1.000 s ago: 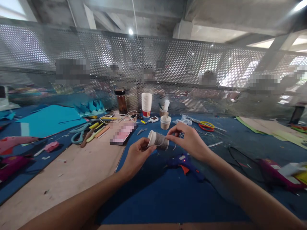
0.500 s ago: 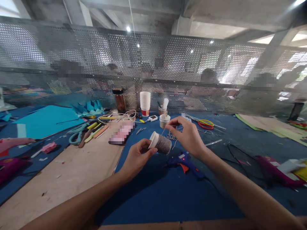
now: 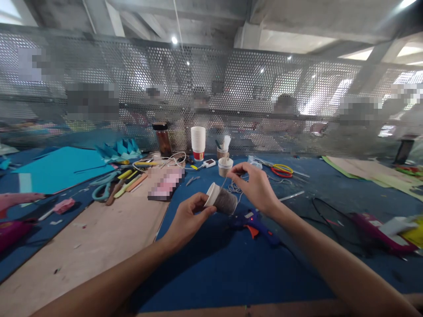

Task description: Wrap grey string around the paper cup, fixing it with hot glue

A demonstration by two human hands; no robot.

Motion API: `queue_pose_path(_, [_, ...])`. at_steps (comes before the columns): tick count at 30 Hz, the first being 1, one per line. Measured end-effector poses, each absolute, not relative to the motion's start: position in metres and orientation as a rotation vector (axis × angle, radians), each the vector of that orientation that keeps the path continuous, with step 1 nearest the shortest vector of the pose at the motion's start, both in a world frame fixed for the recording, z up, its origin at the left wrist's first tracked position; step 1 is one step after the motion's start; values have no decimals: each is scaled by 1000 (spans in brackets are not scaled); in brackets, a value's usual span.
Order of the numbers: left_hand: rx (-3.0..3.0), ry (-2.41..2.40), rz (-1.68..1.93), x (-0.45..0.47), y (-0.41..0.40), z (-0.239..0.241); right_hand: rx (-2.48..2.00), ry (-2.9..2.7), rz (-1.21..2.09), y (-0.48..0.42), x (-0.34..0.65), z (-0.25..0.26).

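Note:
My left hand [image 3: 187, 219] is closed on the rim of a small white paper cup [image 3: 220, 200] lying on its side, its body wound with grey string. My right hand [image 3: 256, 187] hovers just above and to the right of the cup, pinching a thin strand of string [image 3: 224, 180] that runs down to the wound part. A loose tangle of string [image 3: 235, 188] lies behind the cup. Under my right wrist a blue glue gun [image 3: 256, 224] with an orange trigger rests on the blue table cover [image 3: 214, 273].
At the back stand a stack of white cups [image 3: 198, 141], a brown jar [image 3: 162, 138] and two small cups [image 3: 225, 166]. Red and yellow scissors [image 3: 280, 169] lie right of them; teal scissors [image 3: 102, 187], markers and blue paper [image 3: 59, 167] lie left. A perforated metal screen [image 3: 211, 88] closes off the back.
My right hand has risen from the cup's side, drawing the string strand up and taut. The cup has tilted a little, its base dropping to the right.

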State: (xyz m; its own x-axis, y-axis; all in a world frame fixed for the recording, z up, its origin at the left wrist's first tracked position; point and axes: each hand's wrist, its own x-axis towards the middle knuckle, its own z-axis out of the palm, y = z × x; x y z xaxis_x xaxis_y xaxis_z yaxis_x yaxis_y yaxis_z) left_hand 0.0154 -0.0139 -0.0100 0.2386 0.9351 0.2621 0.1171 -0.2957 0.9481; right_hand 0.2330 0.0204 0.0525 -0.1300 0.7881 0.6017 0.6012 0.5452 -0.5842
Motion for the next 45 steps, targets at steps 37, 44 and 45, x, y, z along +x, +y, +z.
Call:
queue_pose_path(37, [1645, 998, 1130, 16, -18, -5, -1279, -1847, 535, 28, 230, 30])
queue_pose_path(44, [1657, 992, 1130, 17, -19, -5, -1302, -1844, 634, 31, 230, 25])
queue_pose_path(45, [1658, 993, 1131, 17, -19, -5, -1299, -1841, 647, 32, 230, 24])
